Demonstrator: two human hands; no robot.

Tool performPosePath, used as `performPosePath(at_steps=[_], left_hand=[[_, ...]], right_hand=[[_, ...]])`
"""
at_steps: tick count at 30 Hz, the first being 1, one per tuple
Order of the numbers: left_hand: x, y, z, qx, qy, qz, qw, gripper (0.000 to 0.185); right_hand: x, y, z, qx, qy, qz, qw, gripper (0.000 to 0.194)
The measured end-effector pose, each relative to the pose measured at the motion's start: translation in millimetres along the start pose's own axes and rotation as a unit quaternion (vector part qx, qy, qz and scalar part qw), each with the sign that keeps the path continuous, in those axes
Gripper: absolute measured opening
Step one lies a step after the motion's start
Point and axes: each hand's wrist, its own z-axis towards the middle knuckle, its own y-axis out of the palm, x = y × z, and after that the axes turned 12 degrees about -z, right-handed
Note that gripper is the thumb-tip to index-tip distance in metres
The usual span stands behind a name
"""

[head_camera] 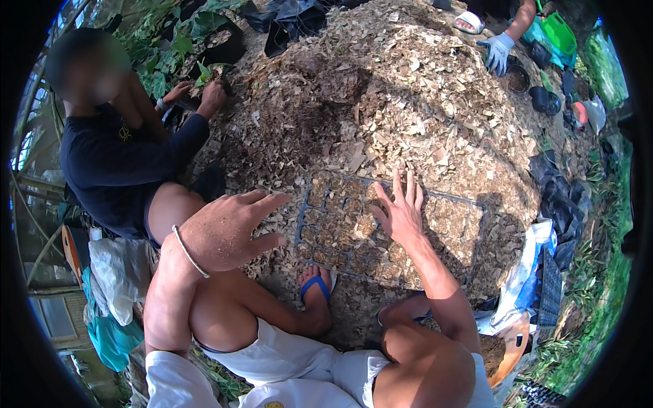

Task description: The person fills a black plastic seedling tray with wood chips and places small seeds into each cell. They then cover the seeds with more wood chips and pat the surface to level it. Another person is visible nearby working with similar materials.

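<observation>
A dark plastic seedling tray (pixel 298 224) lies on the ground before me, its cells filled with brown, chip-like growing medium. My right hand (pixel 400 206) is over the tray's upper middle, fingers spread and nothing in them; whether the fingertips touch the medium I cannot tell. Left of the tray my left hand (pixel 229 229) is raised, thumb and fingers apart, with specks of soil on its back and a pale cord bracelet at the wrist. Beyond the tray rises a broad heap of wood chips (pixel 418 102), darker and finer on its left side.
At left a crouching person (pixel 127 158) handles a small leafy plant (pixel 204 74). A gloved hand (pixel 497 51) of another person is near black pots (pixel 541 99) at upper right. On the right are a white-and-blue sack (pixel 530 270), an empty black tray (pixel 550 290) and an orange container (pixel 512 347).
</observation>
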Motion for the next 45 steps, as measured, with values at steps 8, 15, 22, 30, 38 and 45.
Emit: performPosePath(at_steps=[8, 15, 22, 30, 38, 45], left_hand=[[2, -2, 1, -0.028, -0.032, -0.007, 0.999, 0.070], [14, -8, -3, -0.026, -0.019, -0.003, 0.999, 0.069], [24, -22, 0, -0.073, 0.089, -0.073, 0.991, 0.070], [26, -24, 5, -0.091, 0.085, -0.082, 0.989, 0.069], [36, -16, 15, -0.130, 0.066, -0.101, 0.984, 0.078], [45, -17, 32, -0.146, 0.069, -0.118, 0.980, 0.078]], right_hand=[[-21, 6, 5, -0.030, 0.017, 0.032, 0.999, 0.060], [-84, 13, 38, -0.033, -0.085, 0.046, 0.995, 0.058], [-94, 12, 43, -0.015, -0.056, 0.075, 0.996, 0.050], [-18, -26, -22, 0.127, 0.089, 0.143, 0.977, 0.035], [168, -55, -154, 0.265, 0.398, 0.126, 0.869, 0.038], [234, -33, -218, -0.007, 0.382, 0.055, 0.923, 0.031]])
